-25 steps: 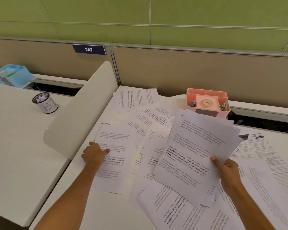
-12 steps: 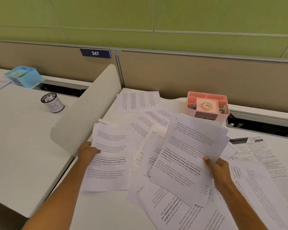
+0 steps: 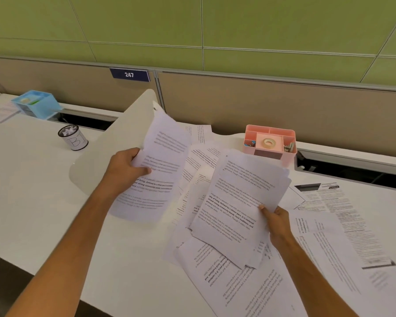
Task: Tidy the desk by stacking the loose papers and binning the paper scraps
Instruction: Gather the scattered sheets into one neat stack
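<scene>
Tabletop (image 3: 128, 252): white, its right half covered by overlapping printed sheets.
Loose papers (image 3: 325, 236): spread flat over the tabletop from the middle out to the right edge, several lying askew across each other.
Divider panel (image 3: 114, 143): pale and curved, standing left of the papers.
Gathered stack (image 3: 238, 202): several sheets fanned together, raised above the loose papers.
Lifted sheet (image 3: 160, 170): curling, clear of the tabletop, probably a single page.
Pink organizer (image 3: 270, 143): at the back, a tape roll inside.
Left hand (image 3: 124, 168): grip clenched on the lifted sheet's left edge.
Right hand (image 3: 277, 221): grip pinching the gathered stack's right edge.
Cup (image 3: 73, 137): on the neighbouring desk, paper scraps inside.
</scene>
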Available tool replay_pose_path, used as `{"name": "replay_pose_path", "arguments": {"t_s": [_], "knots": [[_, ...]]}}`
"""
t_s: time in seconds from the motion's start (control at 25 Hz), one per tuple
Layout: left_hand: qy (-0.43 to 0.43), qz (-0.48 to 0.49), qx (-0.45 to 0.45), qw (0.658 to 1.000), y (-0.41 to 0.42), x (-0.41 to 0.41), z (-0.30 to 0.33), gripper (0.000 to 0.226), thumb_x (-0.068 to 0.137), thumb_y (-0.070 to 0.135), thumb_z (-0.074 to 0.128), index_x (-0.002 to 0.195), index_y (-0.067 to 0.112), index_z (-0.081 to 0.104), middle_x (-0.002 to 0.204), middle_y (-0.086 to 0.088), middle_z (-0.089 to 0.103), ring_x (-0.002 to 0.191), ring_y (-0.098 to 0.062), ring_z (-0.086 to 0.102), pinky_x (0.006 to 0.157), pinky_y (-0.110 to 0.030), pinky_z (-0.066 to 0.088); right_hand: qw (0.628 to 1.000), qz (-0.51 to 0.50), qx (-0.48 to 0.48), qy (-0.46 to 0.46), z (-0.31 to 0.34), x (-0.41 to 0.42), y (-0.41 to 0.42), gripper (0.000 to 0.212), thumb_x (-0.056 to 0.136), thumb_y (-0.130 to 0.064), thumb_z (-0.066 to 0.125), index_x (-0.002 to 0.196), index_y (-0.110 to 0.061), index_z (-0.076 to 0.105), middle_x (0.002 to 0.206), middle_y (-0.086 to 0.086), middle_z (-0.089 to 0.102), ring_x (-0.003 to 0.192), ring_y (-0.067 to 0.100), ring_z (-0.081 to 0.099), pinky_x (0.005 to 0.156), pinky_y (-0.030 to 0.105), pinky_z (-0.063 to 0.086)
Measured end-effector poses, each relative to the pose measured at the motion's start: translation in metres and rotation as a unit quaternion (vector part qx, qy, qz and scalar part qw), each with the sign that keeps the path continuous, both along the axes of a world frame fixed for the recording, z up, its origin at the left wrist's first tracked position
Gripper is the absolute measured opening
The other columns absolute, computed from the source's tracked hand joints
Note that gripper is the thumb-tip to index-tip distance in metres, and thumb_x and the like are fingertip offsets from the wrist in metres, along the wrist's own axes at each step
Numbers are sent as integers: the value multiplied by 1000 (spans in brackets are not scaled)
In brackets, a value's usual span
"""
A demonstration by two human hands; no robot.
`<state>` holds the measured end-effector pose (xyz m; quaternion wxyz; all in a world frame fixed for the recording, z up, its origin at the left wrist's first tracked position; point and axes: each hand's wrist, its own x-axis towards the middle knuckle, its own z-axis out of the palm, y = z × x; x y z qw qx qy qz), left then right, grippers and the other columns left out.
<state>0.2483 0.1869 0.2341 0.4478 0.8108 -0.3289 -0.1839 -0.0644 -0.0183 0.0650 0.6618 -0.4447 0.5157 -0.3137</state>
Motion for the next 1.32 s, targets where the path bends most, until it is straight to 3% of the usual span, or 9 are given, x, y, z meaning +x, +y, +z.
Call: {"name": "replay_pose_path", "arguments": {"t_s": [0.12, 0.32, 0.44, 0.6, 0.92, 1.04, 1.12, 1.2, 1.32], "knots": [[36, -71, -42, 996, -3, -37, 24, 34, 78, 3, 76, 110, 13, 71, 102, 4, 75, 89, -13, 72, 73, -23, 56, 1000, 7, -8, -28, 6, -2, 2, 17, 89, -12, 66, 106, -8, 66, 98, 11, 73, 90, 30, 70, 76, 40, 57], [126, -134, -60, 981, -15, -80, 12, 31, 73, -7, 77, 98, 11, 74, 98, -1, 76, 90, -18, 73, 77, -26, 58, 997, 45, -34, -46, 26, -10, 6, 13, 91, -8, 62, 103, -6, 67, 93, 8, 74, 84, 25, 72, 63, 30, 57], [214, -92, -107, 967, -27, -98, -19, 31, 64, 1, 83, 90, 17, 77, 99, -6, 76, 93, -25, 72, 78, -34, 59, 992, 99, -66, -37, 34, -16, 11, 17, 92, 1, 55, 103, 1, 68, 94, 12, 74, 83, 26, 73, 65, 29, 59], [312, -16, -118, 943, -37, -116, -57, 34, 68, 4, 81, 101, 3, 72, 101, -14, 75, 99, -37, 69, 79, -41, 58, 983, 150, -97, -42, 40, -21, 15, 13, 90, 4, 57, 94, 4, 70, 86, 13, 75, 82, 32, 72, 73, 43, 60], [325, 74, -134, 933, -28, -131, -97, 41, 77, 4, 76, 116, 6, 62, 110, -13, 72, 100, -33, 69, 86, -48, 56, 975, 193, -90, -68, 47, -23, 32, 18, 89, 6, 59, 97, -4, 72, 90, 9, 76, 85, 29, 73, 80, 49, 59], [305, 106, -114, 939, -27, -131, -100, 46, 78, 5, 77, 118, 9, 54, 110, -11, 70, 95, -30, 70, 79, -45, 58, 975, 193, -71, -79, 51, -15, 44, 18, 97, -13, 55, 98, -7, 72, 89, 7, 76, 86, 28, 73, 75, 44, 60], [289, 100, -103, 947, -27, -128, -99, 42, 80, 6, 76, 117, 9, 56, 109, -9, 71, 94, -27, 70, 76, -40, 58, 978, 184, -52, -86, 57, -8, 51, 37, 103, -33, 39, 100, -13, 70, 86, 0, 76, 81, 19, 74, 62, 27, 58], [272, 89, -107, 952, -30, -123, -98, 36, 82, 5, 73, 116, 9, 61, 108, -8, 72, 96, -28, 71, 76, -39, 59, 974, 182, -48, -125, 57, -3, 55, 52, 101, -47, 27, 110, -16, 67, 94, -3, 76, 85, 16, 74, 62, 24, 57], [249, 85, -129, 956, -39, -119, -95, 32, 84, 2, 71, 115, 9, 62, 106, -9, 72, 94, -27, 70, 77, -38, 60, 967, 199, -94, -126, 54, 7, 54, 39, 92, -45, 50, 118, -19, 63, 108, -1, 73, 96, 20, 71, 73, 32, 60]]}}
